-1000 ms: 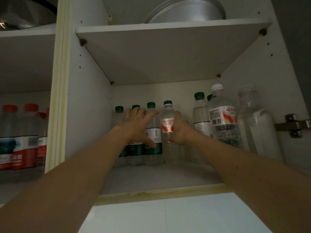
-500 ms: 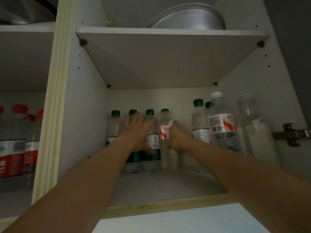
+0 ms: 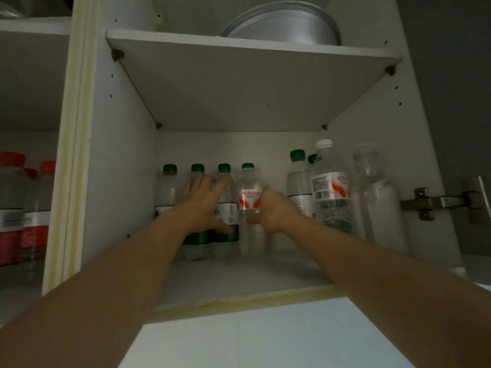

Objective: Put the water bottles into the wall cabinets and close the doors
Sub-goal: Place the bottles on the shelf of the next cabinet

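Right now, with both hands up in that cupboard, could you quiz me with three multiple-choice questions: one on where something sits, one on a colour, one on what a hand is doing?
1. Where is the metal pan?
A. on the upper shelf
B. among the bottles
C. on the counter

2. What colour is the cap of the bottle with the red and white label?
A. red
B. green
C. white

3. What is the right hand doing?
A. hanging idle
B. gripping that bottle
C. pulling the hinge

Answers: 1 A, it rests on the upper shelf; 2 B, its cap is dark green; 3 B, its fingers curl round the bottle.
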`<state>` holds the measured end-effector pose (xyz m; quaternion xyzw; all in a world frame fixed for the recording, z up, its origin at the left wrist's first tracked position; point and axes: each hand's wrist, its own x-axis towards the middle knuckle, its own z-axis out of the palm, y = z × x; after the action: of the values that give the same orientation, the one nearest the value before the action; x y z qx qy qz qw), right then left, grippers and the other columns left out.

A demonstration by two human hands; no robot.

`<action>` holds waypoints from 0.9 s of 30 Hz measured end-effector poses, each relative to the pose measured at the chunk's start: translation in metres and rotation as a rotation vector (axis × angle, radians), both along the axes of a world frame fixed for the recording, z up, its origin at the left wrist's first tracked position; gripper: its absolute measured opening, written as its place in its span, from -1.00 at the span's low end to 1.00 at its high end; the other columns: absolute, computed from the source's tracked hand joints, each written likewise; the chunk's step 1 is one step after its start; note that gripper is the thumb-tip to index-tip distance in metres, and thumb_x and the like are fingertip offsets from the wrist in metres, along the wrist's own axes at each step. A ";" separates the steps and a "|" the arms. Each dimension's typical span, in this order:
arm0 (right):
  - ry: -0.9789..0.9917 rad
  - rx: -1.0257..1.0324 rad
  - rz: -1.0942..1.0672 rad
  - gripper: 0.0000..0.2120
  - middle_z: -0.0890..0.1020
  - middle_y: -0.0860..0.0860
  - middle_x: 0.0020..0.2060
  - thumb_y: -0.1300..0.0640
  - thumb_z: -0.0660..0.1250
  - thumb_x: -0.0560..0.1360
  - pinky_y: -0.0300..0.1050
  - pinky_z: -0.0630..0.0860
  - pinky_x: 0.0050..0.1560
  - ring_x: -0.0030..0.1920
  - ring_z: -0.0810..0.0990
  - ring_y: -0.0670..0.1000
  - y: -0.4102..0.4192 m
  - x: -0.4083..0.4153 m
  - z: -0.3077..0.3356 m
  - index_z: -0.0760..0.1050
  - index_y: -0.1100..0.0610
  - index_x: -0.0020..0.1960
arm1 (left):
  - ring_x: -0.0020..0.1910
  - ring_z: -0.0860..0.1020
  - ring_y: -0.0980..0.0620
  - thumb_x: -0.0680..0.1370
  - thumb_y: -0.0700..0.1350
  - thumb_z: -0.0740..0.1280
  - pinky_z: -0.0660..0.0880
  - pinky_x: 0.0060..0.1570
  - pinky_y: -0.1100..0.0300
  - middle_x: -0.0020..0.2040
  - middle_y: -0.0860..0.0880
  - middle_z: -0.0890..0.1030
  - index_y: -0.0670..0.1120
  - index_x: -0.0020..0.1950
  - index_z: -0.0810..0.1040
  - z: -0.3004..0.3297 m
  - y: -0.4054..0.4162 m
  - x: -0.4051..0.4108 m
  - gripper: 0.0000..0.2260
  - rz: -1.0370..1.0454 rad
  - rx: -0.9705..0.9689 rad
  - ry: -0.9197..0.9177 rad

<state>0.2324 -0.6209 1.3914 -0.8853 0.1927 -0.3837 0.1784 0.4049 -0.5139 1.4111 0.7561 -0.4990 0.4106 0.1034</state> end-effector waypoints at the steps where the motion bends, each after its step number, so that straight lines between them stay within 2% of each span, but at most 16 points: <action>1: -0.029 0.000 0.041 -0.86 0.59 -0.06 -0.14 0.09 0.47 0.51 -0.28 0.39 -0.24 0.05 0.63 0.03 0.002 -0.009 -0.002 0.50 0.01 -0.04 | 0.48 0.14 -0.19 0.21 0.37 0.55 0.14 0.46 -0.16 0.51 -0.13 0.19 0.11 0.60 -0.02 0.000 0.003 -0.005 0.14 -0.031 -0.013 0.030; 3: -0.112 -0.025 0.107 -0.85 0.60 -0.11 -0.15 0.04 0.48 0.50 -0.32 0.37 -0.25 -0.07 0.62 -0.10 0.006 -0.027 -0.004 0.49 -0.05 -0.05 | 0.49 0.14 -0.17 0.26 0.33 0.55 0.19 0.46 -0.16 0.53 -0.12 0.18 0.07 0.61 0.03 0.000 0.008 -0.019 0.10 -0.099 -0.061 0.094; 5: -0.203 -0.082 0.119 -0.81 0.57 -0.17 -0.13 0.00 0.48 0.50 -0.35 0.39 -0.21 -0.14 0.55 -0.20 0.009 -0.048 -0.007 0.50 -0.05 0.04 | 0.48 0.16 -0.14 0.31 0.31 0.54 0.24 0.45 -0.12 0.53 -0.12 0.19 0.01 0.62 0.07 0.003 0.013 -0.036 0.04 -0.139 -0.105 0.149; 7: -0.307 -0.172 0.066 -0.71 0.57 -0.13 -0.06 0.01 0.46 0.52 -0.35 0.45 -0.13 -0.09 0.54 -0.19 0.007 -0.069 -0.013 0.54 0.05 0.20 | 0.46 0.22 -0.11 0.36 0.28 0.52 0.28 0.42 -0.07 0.50 -0.12 0.23 -0.02 0.60 0.16 0.005 0.015 -0.055 -0.04 -0.184 -0.150 0.194; 10: -0.561 -0.354 -0.074 -0.81 0.57 -0.05 0.03 0.11 0.44 0.54 -0.15 0.57 -0.01 0.01 0.55 -0.06 0.004 -0.099 -0.024 0.54 0.05 0.13 | 0.34 0.39 -0.03 0.44 0.19 0.50 0.40 0.26 0.10 0.42 -0.08 0.37 -0.04 0.53 0.31 0.009 0.014 -0.083 -0.24 -0.302 -0.225 0.255; 12: -0.664 -0.355 -0.154 -0.74 0.50 -0.02 0.15 0.13 0.44 0.52 -0.15 0.54 0.05 0.10 0.51 0.00 -0.003 -0.114 -0.032 0.51 0.05 0.18 | 0.19 0.47 0.06 0.49 0.12 0.47 0.43 0.06 0.26 0.33 -0.05 0.47 -0.06 0.47 0.37 0.012 0.008 -0.100 -0.37 -0.400 -0.262 0.333; 15: -0.533 -0.262 -0.315 -0.50 0.37 0.05 0.33 0.05 0.45 0.50 0.05 0.52 0.23 0.27 0.42 0.06 -0.010 -0.124 -0.047 0.37 0.03 0.39 | 0.07 0.53 0.05 0.54 0.08 0.44 0.49 -0.12 0.27 0.26 -0.04 0.50 -0.05 0.44 0.39 0.014 -0.008 -0.121 -0.47 -0.515 -0.276 0.520; 17: -0.488 -0.245 -0.313 -0.41 0.34 0.07 0.37 0.06 0.45 0.51 0.00 0.46 0.29 0.31 0.40 0.07 -0.012 -0.123 -0.054 0.29 0.05 0.46 | 0.07 0.55 0.02 0.55 0.08 0.43 0.54 -0.09 0.20 0.26 -0.05 0.49 -0.04 0.44 0.36 0.014 -0.023 -0.132 -0.47 -0.554 -0.270 0.657; 20: -0.523 -0.220 -0.223 -0.37 0.37 0.06 0.38 0.12 0.44 0.53 -0.19 0.42 0.14 0.29 0.46 0.03 -0.014 -0.121 -0.057 0.24 0.07 0.51 | 0.17 0.54 -0.02 0.56 0.13 0.40 0.59 0.10 0.05 0.34 -0.10 0.47 -0.02 0.51 0.27 0.012 -0.045 -0.146 -0.40 -0.597 -0.262 0.860; 22: -0.538 -0.176 -0.195 -0.37 0.42 0.05 0.35 0.15 0.43 0.53 -0.27 0.38 0.07 0.27 0.48 -0.01 -0.017 -0.121 -0.057 0.23 0.06 0.51 | 0.24 0.52 -0.07 0.57 0.20 0.36 0.57 0.12 0.05 0.43 -0.13 0.42 0.01 0.56 0.19 0.010 -0.057 -0.150 -0.34 -0.625 -0.270 1.013; 25: -0.527 -0.092 -0.103 -0.36 0.44 0.04 0.35 0.19 0.42 0.54 -0.20 0.45 0.13 0.30 0.51 0.03 -0.021 -0.122 -0.056 0.22 0.05 0.53 | 0.30 0.50 -0.14 0.54 0.32 0.30 0.50 0.25 -0.08 0.48 -0.12 0.39 0.06 0.59 0.14 0.008 -0.071 -0.151 -0.28 -0.672 -0.205 1.259; 27: -0.519 -0.069 -0.050 -0.37 0.45 0.04 0.35 0.21 0.42 0.54 -0.11 0.52 0.23 0.30 0.51 0.04 -0.022 -0.122 -0.056 0.23 0.06 0.52 | 0.26 0.54 -0.15 0.52 0.35 0.30 0.50 0.26 -0.15 0.40 -0.12 0.47 0.03 0.56 0.20 0.004 -0.079 -0.150 -0.27 -0.713 -0.151 1.369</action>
<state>0.1100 -0.6434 1.3358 -0.7579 0.1491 -0.6085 0.1819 0.2550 -0.5931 1.4156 0.6261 -0.5079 -0.1735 0.5657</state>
